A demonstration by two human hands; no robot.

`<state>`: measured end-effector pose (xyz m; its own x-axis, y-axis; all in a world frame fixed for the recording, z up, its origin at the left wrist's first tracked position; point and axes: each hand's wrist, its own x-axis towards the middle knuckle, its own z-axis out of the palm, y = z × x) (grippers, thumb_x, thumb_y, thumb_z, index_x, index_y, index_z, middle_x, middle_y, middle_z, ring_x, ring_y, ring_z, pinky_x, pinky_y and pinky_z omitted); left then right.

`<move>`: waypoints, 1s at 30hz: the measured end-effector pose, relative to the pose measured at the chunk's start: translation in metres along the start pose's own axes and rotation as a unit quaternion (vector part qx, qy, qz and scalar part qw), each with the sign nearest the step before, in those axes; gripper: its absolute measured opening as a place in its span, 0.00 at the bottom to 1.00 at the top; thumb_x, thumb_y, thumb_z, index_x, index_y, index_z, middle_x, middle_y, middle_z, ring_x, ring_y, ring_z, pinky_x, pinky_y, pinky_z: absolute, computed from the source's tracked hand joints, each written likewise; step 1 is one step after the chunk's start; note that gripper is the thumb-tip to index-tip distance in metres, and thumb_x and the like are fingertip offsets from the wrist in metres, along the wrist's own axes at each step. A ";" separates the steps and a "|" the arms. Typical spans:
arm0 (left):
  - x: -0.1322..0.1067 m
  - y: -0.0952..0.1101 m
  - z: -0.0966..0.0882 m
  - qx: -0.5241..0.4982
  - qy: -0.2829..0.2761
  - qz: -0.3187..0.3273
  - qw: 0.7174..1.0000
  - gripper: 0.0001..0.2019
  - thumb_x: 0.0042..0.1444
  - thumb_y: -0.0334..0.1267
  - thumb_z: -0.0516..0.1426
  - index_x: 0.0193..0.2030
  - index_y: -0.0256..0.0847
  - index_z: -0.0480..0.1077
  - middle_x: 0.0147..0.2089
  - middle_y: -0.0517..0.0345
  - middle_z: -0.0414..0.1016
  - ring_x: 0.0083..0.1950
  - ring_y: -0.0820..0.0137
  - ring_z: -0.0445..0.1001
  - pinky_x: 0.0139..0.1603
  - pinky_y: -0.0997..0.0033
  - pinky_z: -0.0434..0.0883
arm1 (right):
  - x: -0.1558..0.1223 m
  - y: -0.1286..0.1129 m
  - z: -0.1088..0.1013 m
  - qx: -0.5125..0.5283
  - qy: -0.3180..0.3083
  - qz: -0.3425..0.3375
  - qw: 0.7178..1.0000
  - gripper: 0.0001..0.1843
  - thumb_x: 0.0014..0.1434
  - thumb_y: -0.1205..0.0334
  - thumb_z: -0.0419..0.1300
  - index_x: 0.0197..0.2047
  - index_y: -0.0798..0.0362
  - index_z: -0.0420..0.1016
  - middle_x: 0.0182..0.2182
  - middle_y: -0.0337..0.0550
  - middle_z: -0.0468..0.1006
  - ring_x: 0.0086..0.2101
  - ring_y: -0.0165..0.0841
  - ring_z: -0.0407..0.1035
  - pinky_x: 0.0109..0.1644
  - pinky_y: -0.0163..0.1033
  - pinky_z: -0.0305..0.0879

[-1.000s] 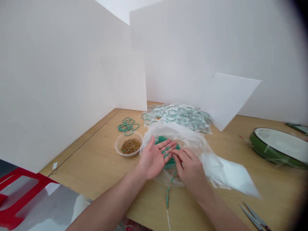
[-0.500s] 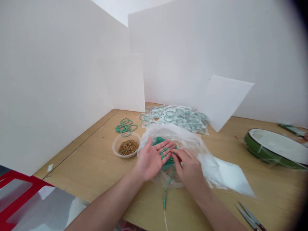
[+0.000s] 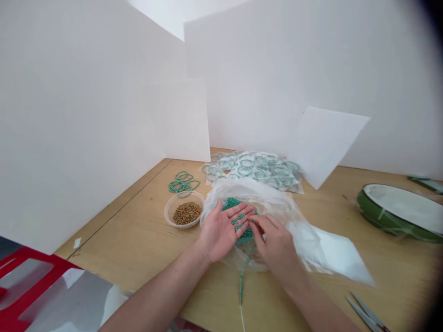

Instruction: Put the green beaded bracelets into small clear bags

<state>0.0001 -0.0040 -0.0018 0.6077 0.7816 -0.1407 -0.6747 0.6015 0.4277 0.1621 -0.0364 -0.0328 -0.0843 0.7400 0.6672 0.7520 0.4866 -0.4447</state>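
My left hand (image 3: 221, 229) lies palm up over a clear plastic bag (image 3: 277, 203) holding a heap of green beads (image 3: 232, 203), with a few green beads resting on its flat fingers. My right hand (image 3: 277, 244) sits just to its right, palm down, fingertips pinched together at the beads by my left fingers. From under my hands a string of green beads (image 3: 241, 280) on a white cord runs toward the table's front edge.
A small clear bowl of brown beads (image 3: 184, 211) stands left of the bag. Loose green bracelets (image 3: 183, 181) and bagged ones (image 3: 256, 167) lie behind. A green-rimmed round tray (image 3: 398, 210) is at right, scissors (image 3: 367, 313) at front right, white boards all around, a red frame (image 3: 31, 272) at lower left.
Both hands stay in place over the bag; the fingers shift only slightly among the beads. The view has swayed a little.
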 end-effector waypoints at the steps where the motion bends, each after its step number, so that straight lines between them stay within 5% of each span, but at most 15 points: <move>1: 0.000 0.000 0.001 0.003 0.004 -0.001 1.000 0.32 0.65 0.55 0.46 0.58 0.24 0.65 0.63 0.33 0.65 0.62 0.58 0.67 0.61 0.64 0.64 | 0.000 0.000 0.000 -0.001 -0.001 0.003 1.000 0.10 0.64 0.67 0.52 0.43 0.55 0.75 0.36 0.48 0.77 0.37 0.37 0.73 0.43 0.42 0.71; 6: 0.001 0.000 0.002 0.007 0.024 -0.008 1.000 0.31 0.65 0.55 0.45 0.56 0.25 0.67 0.58 0.33 0.70 0.57 0.59 0.71 0.58 0.65 0.67 | 0.000 0.000 0.001 0.001 -0.035 0.012 0.999 0.21 0.65 0.67 0.49 0.60 0.57 0.66 0.43 0.53 0.76 0.43 0.39 0.72 0.46 0.46 0.72; 13: 0.001 -0.001 0.000 0.011 0.030 -0.016 0.999 0.30 0.65 0.55 0.45 0.54 0.26 0.68 0.54 0.35 0.72 0.55 0.60 0.72 0.55 0.65 0.68 | 0.001 0.001 0.001 0.022 -0.066 0.011 0.998 0.25 0.64 0.70 0.47 0.63 0.55 0.64 0.45 0.52 0.76 0.45 0.40 0.71 0.48 0.48 0.72; 21: 0.002 -0.002 -0.002 0.009 0.023 -0.012 1.000 0.30 0.65 0.54 0.46 0.55 0.25 0.67 0.57 0.34 0.70 0.53 0.62 0.73 0.57 0.65 0.67 | 0.001 0.001 0.003 0.013 -0.025 -0.012 1.000 0.18 0.65 0.69 0.48 0.53 0.58 0.73 0.40 0.52 0.76 0.42 0.39 0.72 0.46 0.46 0.72; 30: 0.001 0.000 -0.001 0.010 0.036 0.001 0.999 0.29 0.65 0.53 0.47 0.55 0.25 0.67 0.58 0.34 0.69 0.55 0.61 0.72 0.57 0.65 0.68 | 0.002 -0.002 -0.001 0.012 -0.006 0.006 1.000 0.11 0.66 0.66 0.49 0.45 0.54 0.72 0.37 0.49 0.76 0.39 0.38 0.71 0.43 0.44 0.70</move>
<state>0.0005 -0.0032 -0.0026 0.5740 0.7930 -0.2041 -0.6668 0.5973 0.4456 0.1607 -0.0366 -0.0302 -0.0834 0.7521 0.6538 0.7375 0.4878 -0.4671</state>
